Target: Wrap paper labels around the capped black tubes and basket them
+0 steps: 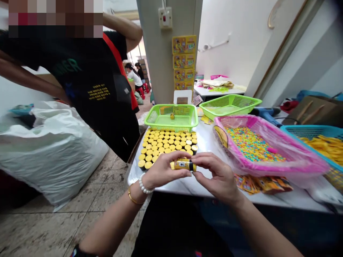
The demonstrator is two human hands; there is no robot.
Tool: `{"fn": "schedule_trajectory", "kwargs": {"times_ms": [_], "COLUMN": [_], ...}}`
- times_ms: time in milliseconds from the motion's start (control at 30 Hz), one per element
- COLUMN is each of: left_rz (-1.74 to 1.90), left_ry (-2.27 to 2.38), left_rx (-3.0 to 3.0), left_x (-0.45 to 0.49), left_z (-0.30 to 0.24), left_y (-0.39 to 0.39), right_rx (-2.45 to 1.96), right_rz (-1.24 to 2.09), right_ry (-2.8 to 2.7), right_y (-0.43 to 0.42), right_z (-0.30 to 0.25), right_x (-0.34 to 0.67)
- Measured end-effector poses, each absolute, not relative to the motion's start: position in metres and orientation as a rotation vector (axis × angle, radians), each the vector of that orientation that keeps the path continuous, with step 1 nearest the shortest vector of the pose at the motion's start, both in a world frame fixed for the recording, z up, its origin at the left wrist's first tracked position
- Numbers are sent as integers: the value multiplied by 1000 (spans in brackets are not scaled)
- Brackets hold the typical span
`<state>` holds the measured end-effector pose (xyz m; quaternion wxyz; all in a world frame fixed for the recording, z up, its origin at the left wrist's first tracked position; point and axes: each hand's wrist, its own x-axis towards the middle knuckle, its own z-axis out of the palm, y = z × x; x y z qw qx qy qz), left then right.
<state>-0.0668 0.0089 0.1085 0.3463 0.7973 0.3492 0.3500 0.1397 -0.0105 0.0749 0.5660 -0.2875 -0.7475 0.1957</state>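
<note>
Tube point(182, 164), small and yellow with a black end point(191, 165), is lying sideways between the left hand point(160, 172) and the right hand point(220, 175), above the near part of the white table point(171, 186). The left hand is curling partway round the tube's body, fingers above and thumb below, and is gripping it. The right hand is bending its fingers and thumb around the black end, apparently pinching it; whether that end is fitting tightly, I cannot tell. If it is sitting loose, a twist or tug could part it from the body and spill anything inside. Upright tubes point(166, 142) are standing close-packed just beyond the left hand, so a slipping grip or straying knuckle could topple the nearest into their neighbours. If dropped, the held tube could roll off the table's near edge, which is running close by. Orange packets point(261, 184) are lying beside the pink basket point(276, 168) of coloured pellets point(249, 142); an outward swing of the right forearm point(264, 217) could sweep them aside.
</note>
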Motion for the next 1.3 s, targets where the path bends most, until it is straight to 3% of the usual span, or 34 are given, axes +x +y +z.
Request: {"fn": "schedule_trajectory", "kwargs": {"times_ms": [333,600,1067,1300], "left_rz": [981,940,943,984], "left_ry": [1025,760,789,797], "left_rx": [2044,1487,1383,1498], "left_x": [-57,-53,-45,-41], "left_z": [107,93,91,94], "left_y": [5,12,17,15], "right_rx": [-843,-847,-840,-870], "right_rz": [508,407,282,397], "right_ry": [-1609,-1674,-1740,-1692], "right_y": [-19,-19,-12,-13], "right_z": [61,58,59,62], "right_x": [143,152,152,152]}}
